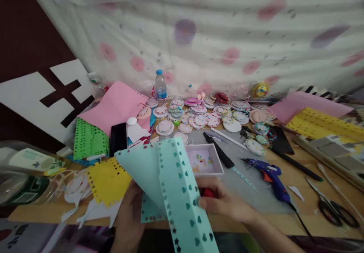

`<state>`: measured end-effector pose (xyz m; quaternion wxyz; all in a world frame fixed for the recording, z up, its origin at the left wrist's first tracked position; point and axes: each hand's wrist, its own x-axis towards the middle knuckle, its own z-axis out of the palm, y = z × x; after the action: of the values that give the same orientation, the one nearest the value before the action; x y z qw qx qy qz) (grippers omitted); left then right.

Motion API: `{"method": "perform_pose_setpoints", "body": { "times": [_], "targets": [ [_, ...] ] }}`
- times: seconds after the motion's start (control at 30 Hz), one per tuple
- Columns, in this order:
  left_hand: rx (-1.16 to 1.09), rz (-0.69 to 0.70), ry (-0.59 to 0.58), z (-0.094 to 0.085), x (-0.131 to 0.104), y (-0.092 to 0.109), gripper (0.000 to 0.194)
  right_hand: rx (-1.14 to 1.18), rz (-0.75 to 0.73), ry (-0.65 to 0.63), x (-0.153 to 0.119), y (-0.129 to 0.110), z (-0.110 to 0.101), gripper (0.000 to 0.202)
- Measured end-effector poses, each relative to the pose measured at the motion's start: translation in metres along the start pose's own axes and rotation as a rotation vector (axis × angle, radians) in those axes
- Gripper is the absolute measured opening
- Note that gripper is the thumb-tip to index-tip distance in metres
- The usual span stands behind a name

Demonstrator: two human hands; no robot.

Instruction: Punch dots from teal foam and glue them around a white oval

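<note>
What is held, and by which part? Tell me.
The turquoise card: right hand grips its right edge; left hand is at its left side, grip hidden. Whether the red thing is held is unclear.

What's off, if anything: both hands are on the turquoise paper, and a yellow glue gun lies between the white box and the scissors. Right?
Not quite: in the head view the glue gun is blue, not yellow. The left hand and right hand are on the turquoise paper, and the gun lies between the white box and the scissors.
</note>
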<state>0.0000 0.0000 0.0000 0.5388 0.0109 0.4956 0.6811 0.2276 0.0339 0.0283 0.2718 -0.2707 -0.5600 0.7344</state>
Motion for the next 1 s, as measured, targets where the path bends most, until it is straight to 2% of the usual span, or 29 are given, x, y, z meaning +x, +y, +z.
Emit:
{"method": "perform_pose_setpoints", "body": {
  "times": [0.1,0.23,0.33,0.4,0.47,0.53,0.57,0.6,0.67,0.7,0.77,0.83,0.93,1.0],
  "targets": [
    [0.033,-0.023,0.015,-0.001,-0.008,-0.001,0.028,-0.064,0.024,0.089,0.001,-0.004,0.001,0.027],
    [0.134,-0.047,-0.019,-0.003,-0.014,0.002,0.042,-0.138,0.048,0.07,0.0,-0.011,-0.004,0.027],
    [0.183,0.012,0.001,-0.01,-0.009,0.009,0.044,-0.306,0.009,0.117,-0.003,-0.02,-0.01,0.028],
    [0.213,0.155,-0.042,-0.015,-0.002,0.018,0.039,-0.47,-0.041,0.121,-0.008,-0.029,-0.016,0.029],
    [0.251,0.406,-0.105,-0.016,0.003,0.031,0.033,-0.624,-0.07,0.049,-0.013,-0.037,-0.021,0.029],
    [0.361,0.635,-0.233,-0.009,0.003,0.044,0.032,-0.754,-0.087,-0.065,-0.016,-0.046,-0.024,0.027],
    [0.456,0.715,-0.326,-0.003,0.002,0.05,0.037,-0.809,-0.097,-0.12,-0.015,-0.049,-0.025,0.026],
    [0.582,0.731,-0.429,0.006,0.0,0.055,0.045,-0.858,-0.109,-0.167,-0.014,-0.053,-0.026,0.026],
    [0.863,0.605,-0.668,0.027,-0.004,0.06,0.064,-0.925,-0.135,-0.238,-0.009,-0.057,-0.026,0.026],
    [0.994,0.51,-0.742,0.038,-0.005,0.06,0.07,-0.933,-0.143,-0.274,-0.006,-0.059,-0.026,0.024],
    [1.128,0.368,-0.781,0.059,-0.003,0.055,0.062,-0.905,-0.143,-0.34,-0.002,-0.061,-0.028,0.022],
    [1.084,0.258,-0.772,0.074,0.003,0.047,0.043,-0.871,-0.122,-0.345,0.0,-0.061,-0.034,0.023],
    [0.947,0.108,-0.747,0.083,0.014,0.033,0.03,-0.841,-0.037,-0.231,-0.003,-0.059,-0.048,0.026],
    [0.961,0.058,-0.781,0.085,0.021,0.026,0.025,-0.755,0.025,-0.171,-0.004,-0.056,-0.061,0.017]
  ]
}}
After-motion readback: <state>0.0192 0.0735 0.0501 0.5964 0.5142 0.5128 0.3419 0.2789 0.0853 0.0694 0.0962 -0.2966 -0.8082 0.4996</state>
